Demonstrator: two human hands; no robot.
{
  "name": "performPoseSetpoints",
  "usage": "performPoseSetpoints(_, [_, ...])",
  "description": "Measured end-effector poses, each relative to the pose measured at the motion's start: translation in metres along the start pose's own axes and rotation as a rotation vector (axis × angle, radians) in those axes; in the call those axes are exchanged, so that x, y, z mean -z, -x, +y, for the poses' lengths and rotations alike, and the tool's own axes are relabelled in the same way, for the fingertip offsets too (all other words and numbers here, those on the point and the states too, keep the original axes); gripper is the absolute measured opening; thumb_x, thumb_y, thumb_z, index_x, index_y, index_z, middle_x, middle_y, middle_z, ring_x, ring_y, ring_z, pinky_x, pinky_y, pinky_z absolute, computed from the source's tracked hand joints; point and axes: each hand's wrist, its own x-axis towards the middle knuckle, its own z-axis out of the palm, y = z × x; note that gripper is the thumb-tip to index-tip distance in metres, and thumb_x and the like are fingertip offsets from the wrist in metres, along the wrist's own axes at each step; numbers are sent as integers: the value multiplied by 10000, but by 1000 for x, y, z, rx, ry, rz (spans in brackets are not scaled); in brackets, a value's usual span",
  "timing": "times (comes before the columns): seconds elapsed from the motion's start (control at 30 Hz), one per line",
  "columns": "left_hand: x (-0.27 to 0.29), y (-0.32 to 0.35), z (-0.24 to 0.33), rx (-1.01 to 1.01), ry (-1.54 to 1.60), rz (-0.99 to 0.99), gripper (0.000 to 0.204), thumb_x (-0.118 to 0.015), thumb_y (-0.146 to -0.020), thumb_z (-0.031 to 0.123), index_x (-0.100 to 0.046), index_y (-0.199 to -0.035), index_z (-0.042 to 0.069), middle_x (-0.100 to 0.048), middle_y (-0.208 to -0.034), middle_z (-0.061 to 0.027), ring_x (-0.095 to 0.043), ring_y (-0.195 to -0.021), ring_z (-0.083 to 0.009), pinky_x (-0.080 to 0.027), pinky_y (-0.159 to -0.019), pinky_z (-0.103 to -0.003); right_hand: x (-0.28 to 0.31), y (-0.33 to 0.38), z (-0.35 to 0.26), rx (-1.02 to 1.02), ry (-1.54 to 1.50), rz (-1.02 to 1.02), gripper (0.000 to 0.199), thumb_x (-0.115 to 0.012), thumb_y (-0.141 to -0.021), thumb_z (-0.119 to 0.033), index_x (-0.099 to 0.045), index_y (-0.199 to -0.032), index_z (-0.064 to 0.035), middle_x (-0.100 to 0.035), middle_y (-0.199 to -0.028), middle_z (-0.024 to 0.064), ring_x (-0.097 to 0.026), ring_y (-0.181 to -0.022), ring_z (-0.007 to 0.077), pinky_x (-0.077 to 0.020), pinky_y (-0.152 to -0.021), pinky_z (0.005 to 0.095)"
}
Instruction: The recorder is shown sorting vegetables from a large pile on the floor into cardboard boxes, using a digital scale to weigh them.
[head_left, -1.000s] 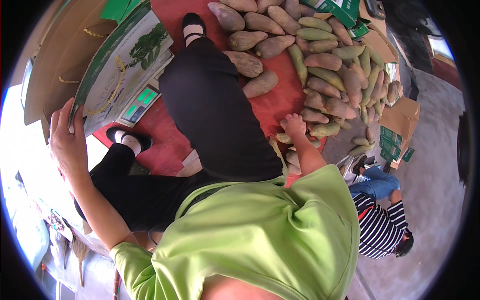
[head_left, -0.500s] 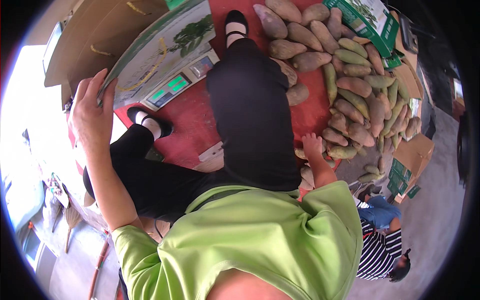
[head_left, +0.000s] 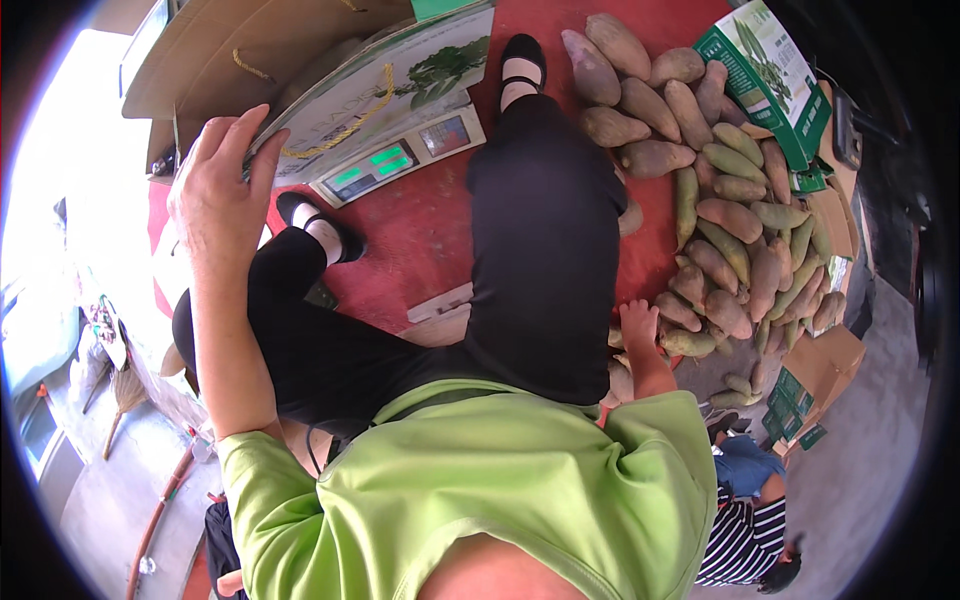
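Note:
My left hand (head_left: pixel 218 190) is closed on the near-left rim of a tall carton (head_left: pixel 350 110), thumb on its printed side. The carton has yellow cord handles and a leaf picture, and stands on a digital scale (head_left: pixel 400 160) with a lit green display. My right hand (head_left: pixel 640 322) lies at the near edge of a heap of long tubers (head_left: pixel 730 225), fingers stretched out and nothing seen in them. The tubers look like sweet potatoes, some reddish brown, some green. My right thigh hides part of the heap's left side.
A red sheet (head_left: pixel 400 245) lies under the scale and tubers. A green and white box (head_left: pixel 775 75) rests at the heap's far right. A brown carton with green packs (head_left: pixel 815 385) stands lower right, near a person in a striped top (head_left: pixel 745 535). A broom (head_left: pixel 125 395) is at left.
The whole view has shifted, so carton, scale and heap sit further right in it. My left hand still grips the carton rim; my right hand stays by the tubers.

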Motion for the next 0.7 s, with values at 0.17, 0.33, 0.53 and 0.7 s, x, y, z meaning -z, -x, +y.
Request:
performPoseSetpoints(0.17, [1, -2, 2, 10, 24, -2, 247, -666, -844, 216, -669, -1072, 123, -644, -991, -32, -647, -872, -232, -509, -752, -345, -5, -5, 4, -30, 1, 15, 196, -511, -871, -191, -585, -1052, -196, -596, -1084, 6, -525, -1061, 197, -386, -867, 420])
performPoseSetpoints(0.33, [5, -1, 2, 5, 7, 38, 262, -675, -832, 219, -669, -1080, 132, -644, -985, -26, -646, -869, -225, -510, -748, -340, 14, -11, 18, -182, -126, 19, 193, -490, -879, -198, -580, -1049, -183, -610, -1067, 9, -548, -1053, 197, -395, -863, 420])
performPoseSetpoints(0.53, [9, -1, -3, -15, 19, 91, 296, -688, -820, 227, -659, -1095, 122, -641, -968, -33, -645, -856, -215, -503, -717, -330, 40, 6, 25, -343, -464, 131, 274, -674, -750, -182, -543, -986, -139, -607, -1024, 52, -536, -1075, 258, -429, -878, 415])
performPoseSetpoints(0.7, [12, 0, -11, -62, 44, 152, 304, -701, -807, 244, -666, -1079, 112, -643, -956, -31, -648, -844, -203, -502, -696, -323, 50, 12, 29, -419, -1060, 553, 429, -786, -594, -50, -566, -962, -56, -630, -893, 92, -599, -862, 288, -474, -777, 373])
